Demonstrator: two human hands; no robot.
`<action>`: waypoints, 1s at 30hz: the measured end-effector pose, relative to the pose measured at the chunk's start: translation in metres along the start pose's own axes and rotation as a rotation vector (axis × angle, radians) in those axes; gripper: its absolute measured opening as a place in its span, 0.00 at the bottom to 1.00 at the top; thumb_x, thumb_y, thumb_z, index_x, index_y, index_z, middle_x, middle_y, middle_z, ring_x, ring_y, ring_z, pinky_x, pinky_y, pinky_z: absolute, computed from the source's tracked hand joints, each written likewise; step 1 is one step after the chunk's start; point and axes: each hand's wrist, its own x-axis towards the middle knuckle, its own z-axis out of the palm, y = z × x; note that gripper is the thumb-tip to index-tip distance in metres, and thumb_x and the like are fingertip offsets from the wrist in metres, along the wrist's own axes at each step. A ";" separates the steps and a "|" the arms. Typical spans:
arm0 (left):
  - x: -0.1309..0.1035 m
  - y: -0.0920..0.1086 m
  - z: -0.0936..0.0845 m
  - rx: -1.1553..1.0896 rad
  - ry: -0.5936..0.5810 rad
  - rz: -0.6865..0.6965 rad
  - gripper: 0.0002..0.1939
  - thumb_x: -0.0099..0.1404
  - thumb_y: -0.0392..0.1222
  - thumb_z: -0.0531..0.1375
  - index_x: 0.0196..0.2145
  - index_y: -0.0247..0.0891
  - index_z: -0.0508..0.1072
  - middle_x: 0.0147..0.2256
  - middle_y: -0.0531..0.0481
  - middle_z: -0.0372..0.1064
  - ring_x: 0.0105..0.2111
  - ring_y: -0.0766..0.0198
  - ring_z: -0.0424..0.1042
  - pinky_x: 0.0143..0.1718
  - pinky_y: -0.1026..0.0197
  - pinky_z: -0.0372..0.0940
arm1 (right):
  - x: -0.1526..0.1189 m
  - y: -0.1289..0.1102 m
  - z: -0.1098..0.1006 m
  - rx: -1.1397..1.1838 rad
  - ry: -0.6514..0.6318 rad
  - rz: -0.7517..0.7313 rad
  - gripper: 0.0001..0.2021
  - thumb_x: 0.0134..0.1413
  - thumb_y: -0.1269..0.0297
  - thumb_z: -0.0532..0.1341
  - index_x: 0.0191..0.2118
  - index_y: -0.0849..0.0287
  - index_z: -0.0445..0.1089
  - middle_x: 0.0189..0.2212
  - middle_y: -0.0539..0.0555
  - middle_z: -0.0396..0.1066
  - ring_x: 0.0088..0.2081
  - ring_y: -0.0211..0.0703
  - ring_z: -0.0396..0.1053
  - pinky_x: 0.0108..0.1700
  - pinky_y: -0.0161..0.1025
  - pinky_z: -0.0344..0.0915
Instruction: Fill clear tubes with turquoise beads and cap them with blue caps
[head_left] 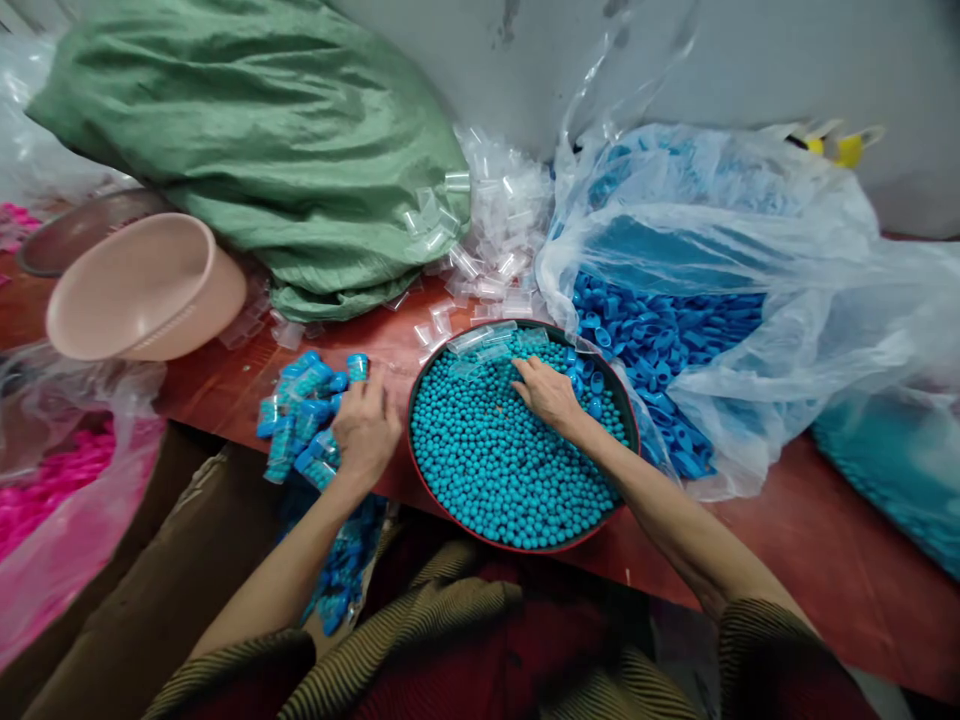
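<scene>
A round tray (412, 455) with a dark red rim is filled with small turquoise balls (510, 460). Several clear plastic tubes (484, 340) and some blue caps (592, 385) lie on top of the balls. Over the tray, my right hand (551, 395) has its thumb and fingers apart, close to the clear tubes, and nothing shows in it. Left of the tray, my left hand (366, 425) has its fingertips at a ball-filled tube with a blue cap (358, 367); the grip is partly hidden. Beside it lies a pile of similar filled tubes (296, 405).
Loose clear tubes (510, 220) spill beside a green sack (300, 150). A plastic bag (810, 300) holding blue caps stands right of the tray. At left are a pink bowl (142, 290) and a bag of pink pieces (60, 490). More filled tubes (341, 570) lie below the table edge.
</scene>
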 end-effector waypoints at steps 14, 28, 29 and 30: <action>0.017 0.109 0.067 -0.378 -0.601 0.356 0.17 0.60 0.41 0.56 0.48 0.42 0.69 0.41 0.45 0.65 0.42 0.56 0.68 0.46 0.58 0.61 | -0.030 0.022 0.012 0.501 0.031 -0.097 0.05 0.53 0.66 0.58 0.36 0.60 0.67 0.31 0.52 0.71 0.32 0.40 0.67 0.35 0.35 0.61; 0.028 0.109 0.084 -0.694 -0.727 0.287 0.08 0.56 0.41 0.59 0.34 0.37 0.70 0.33 0.52 0.68 0.36 0.62 0.67 0.41 0.61 0.62 | -0.002 0.046 -0.009 -0.274 0.049 0.218 0.12 0.56 0.66 0.53 0.37 0.68 0.69 0.35 0.69 0.70 0.39 0.58 0.67 0.35 0.46 0.59; 0.029 0.108 0.083 -0.746 -0.739 0.268 0.07 0.56 0.40 0.59 0.33 0.36 0.69 0.31 0.53 0.67 0.34 0.64 0.67 0.38 0.63 0.62 | -0.006 0.045 -0.010 -0.295 0.056 0.181 0.11 0.56 0.67 0.52 0.36 0.67 0.70 0.36 0.70 0.70 0.40 0.59 0.66 0.36 0.47 0.59; 0.029 0.106 0.083 -0.786 -0.752 0.254 0.05 0.56 0.39 0.58 0.32 0.36 0.68 0.29 0.54 0.66 0.32 0.66 0.66 0.35 0.64 0.63 | -0.011 0.045 -0.011 -0.312 0.065 0.143 0.11 0.56 0.68 0.52 0.35 0.67 0.70 0.36 0.70 0.70 0.42 0.59 0.65 0.38 0.48 0.58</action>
